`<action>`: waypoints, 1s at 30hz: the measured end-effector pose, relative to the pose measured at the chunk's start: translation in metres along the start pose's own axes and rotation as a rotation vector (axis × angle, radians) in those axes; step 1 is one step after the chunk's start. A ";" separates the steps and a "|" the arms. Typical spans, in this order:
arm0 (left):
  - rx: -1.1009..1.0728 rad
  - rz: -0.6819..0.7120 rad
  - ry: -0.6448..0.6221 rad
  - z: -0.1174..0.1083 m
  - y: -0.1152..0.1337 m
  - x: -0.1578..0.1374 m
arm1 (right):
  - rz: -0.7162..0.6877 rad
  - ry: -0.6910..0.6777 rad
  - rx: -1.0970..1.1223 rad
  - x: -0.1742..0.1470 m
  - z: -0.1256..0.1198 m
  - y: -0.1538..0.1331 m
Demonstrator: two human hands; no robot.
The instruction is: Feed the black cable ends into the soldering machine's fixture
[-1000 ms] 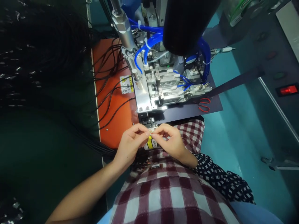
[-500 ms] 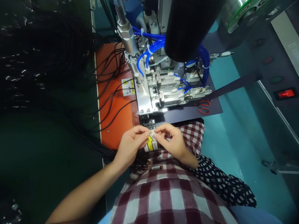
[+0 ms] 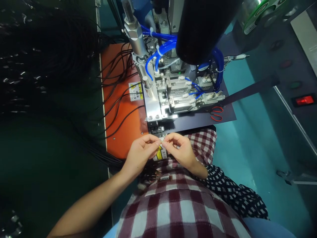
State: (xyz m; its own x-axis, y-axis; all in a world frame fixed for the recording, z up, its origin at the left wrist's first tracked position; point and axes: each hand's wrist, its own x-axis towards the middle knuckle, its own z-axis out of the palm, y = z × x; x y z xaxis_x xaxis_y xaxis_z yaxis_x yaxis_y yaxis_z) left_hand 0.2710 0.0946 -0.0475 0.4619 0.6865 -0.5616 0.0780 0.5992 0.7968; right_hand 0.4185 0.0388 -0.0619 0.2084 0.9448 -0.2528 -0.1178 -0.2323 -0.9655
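Note:
My left hand (image 3: 142, 150) and my right hand (image 3: 180, 148) meet fingertip to fingertip in front of the machine (image 3: 173, 89). Both are closed in a pinch, thumb against forefinger. Whatever lies between the fingertips is too small to name. Just beneath them shows a white label with a yellow arrow (image 3: 159, 154), partly covered by the fingers. The dark end of the machine's track (image 3: 155, 128) is just beyond the hands.
Black cables (image 3: 119, 109) trail over the orange plate (image 3: 121, 135) at left. Red-handled scissors (image 3: 217, 114) lie on the dark plate (image 3: 198, 123). A black cylinder (image 3: 203, 33) hangs over the machine among blue air hoses (image 3: 165, 48). A red switch (image 3: 304, 100) glows at far right.
The two hands' fingertips have drawn slightly closer together and cover more of the arrow label. Little else differs beyond a slight shift of the view.

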 end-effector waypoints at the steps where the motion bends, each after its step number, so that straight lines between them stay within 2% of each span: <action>1: -0.003 0.002 0.002 0.000 0.000 0.000 | 0.007 0.007 0.012 0.000 0.000 0.000; 11: -0.032 0.020 0.033 0.003 -0.001 -0.002 | 0.041 -0.001 0.074 0.001 0.003 0.004; 23: -0.024 0.012 0.022 0.003 -0.004 0.000 | -0.010 0.049 -0.002 0.002 0.003 0.003; 30: -0.042 0.024 0.038 0.003 -0.004 -0.001 | 0.040 0.033 0.054 0.001 0.004 0.007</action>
State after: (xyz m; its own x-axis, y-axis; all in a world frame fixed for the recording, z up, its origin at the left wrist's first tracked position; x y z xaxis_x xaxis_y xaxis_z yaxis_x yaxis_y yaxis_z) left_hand 0.2731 0.0902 -0.0498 0.4289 0.7156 -0.5513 0.0298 0.5987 0.8004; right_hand 0.4137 0.0391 -0.0685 0.2340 0.9267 -0.2942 -0.1784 -0.2565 -0.9499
